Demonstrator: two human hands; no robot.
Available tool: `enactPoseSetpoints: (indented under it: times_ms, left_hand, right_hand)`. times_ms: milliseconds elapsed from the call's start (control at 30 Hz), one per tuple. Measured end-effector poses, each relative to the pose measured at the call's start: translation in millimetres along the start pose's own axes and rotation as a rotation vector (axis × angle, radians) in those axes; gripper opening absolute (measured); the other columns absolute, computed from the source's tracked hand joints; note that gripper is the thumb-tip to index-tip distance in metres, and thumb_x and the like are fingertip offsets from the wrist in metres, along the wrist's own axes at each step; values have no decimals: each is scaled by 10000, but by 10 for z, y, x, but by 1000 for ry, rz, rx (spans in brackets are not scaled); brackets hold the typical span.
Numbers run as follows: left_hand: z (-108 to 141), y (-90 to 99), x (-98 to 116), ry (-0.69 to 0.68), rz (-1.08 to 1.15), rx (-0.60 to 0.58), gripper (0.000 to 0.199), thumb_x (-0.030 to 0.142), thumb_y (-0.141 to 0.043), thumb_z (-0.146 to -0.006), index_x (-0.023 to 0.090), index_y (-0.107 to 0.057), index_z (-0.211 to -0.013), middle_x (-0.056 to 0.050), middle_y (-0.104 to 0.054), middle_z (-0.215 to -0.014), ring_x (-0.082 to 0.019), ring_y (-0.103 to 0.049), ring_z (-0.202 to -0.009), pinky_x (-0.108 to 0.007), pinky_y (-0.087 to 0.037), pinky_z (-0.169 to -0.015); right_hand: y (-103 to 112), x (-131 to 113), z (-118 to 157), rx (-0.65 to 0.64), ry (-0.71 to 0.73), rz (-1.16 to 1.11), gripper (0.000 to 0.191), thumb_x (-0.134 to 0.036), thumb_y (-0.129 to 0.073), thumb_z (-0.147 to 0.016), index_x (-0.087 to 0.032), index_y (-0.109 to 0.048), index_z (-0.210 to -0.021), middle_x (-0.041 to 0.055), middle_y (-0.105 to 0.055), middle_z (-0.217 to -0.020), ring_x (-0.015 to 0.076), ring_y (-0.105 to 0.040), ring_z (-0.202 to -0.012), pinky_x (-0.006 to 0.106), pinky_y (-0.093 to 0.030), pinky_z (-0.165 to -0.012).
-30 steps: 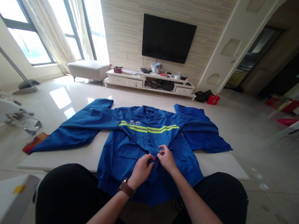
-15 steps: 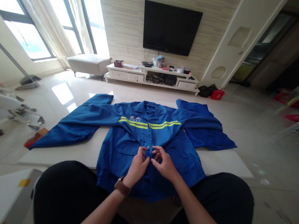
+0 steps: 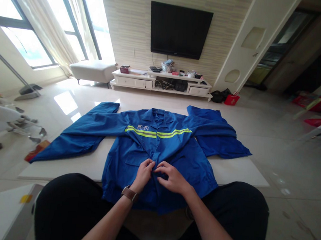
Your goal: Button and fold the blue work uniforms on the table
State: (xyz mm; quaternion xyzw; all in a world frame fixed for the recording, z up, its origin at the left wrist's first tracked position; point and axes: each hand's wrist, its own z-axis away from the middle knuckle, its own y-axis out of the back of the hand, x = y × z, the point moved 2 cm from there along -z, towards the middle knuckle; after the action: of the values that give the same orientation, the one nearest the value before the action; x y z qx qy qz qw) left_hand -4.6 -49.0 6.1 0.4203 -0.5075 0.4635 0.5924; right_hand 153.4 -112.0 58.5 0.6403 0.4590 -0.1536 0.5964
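The left hand [image 3: 143,174] pinches the jacket [image 3: 172,146], at twelve o'clock on the tabletop [image 3: 238,172], apparently working its front edge; the right hand [image 3: 174,178], at three o'clock beside it, fingers parted, likely needs a close grip.

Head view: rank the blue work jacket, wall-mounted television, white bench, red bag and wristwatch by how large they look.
1. Blue work jacket
2. Wall-mounted television
3. White bench
Unranked, smallest: red bag and wristwatch; they look alike, and the watch is nearer the camera.
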Motion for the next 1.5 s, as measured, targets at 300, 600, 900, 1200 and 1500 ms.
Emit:
enactPoseSetpoints:
  times_ms: [300,600,900,1200,1500]
  left_hand:
    - [33,-17,40,71,-127,-78,276,492,-527,-856,228,-467,-801,71,-477,-537,-137,-510,-432,-232,-404,-442]
    - [79,1371,538,106,-1245,309,559,521,-547,-914,99,-508,-1279,-254,-616,-1227,-391,-634,-1137,-443,-495,-908]
    - [128,1377,582,87,-1075,199,397,180,-523,-889,134,-524,-1284,-179,-709,-1166,-278,-687,-1102,-319,-504,-882]
    - [318,2186,1087,30,-1122,219,250,225,-514,-867,235,-584,-1107,-51,-702,-949,-241,-688,-904,-289,-491,-762]
    - [321,1537,452,-138,-1471,-136,354,143,-551,-832,194,-631,-1174,-147,-599,-1263,-281,-585,-1167,-378,-465,-957]
  right_hand:
    - [86,291,-25,71,-170,346,196,-192,-624,-911,-212,-683,-1097,66,-672,-1103,226,-595,-1085,351,-474,-997]
    - [1039,696,385,243,-707,647,359,-369,-616,-906,-243,-629,-1242,125,-600,-1319,371,-536,-1218,486,-476,-960]
    - [1356,1002,692,194,-916,459,645,-278,-703,-816,-193,-447,-1402,171,-672,-1188,328,-675,-1065,388,-515,-863]
    - [2136,982,998,290,-826,539,391,-311,-685,-846,-215,-591,-1214,123,-704,-1078,285,-685,-934,333,-503,-772]
    - [1794,1055,1112,-6,-631,679,454,-281,-759,-763,-213,-640,-1195,118,-648,-1199,303,-609,-1129,365,-478,-939]
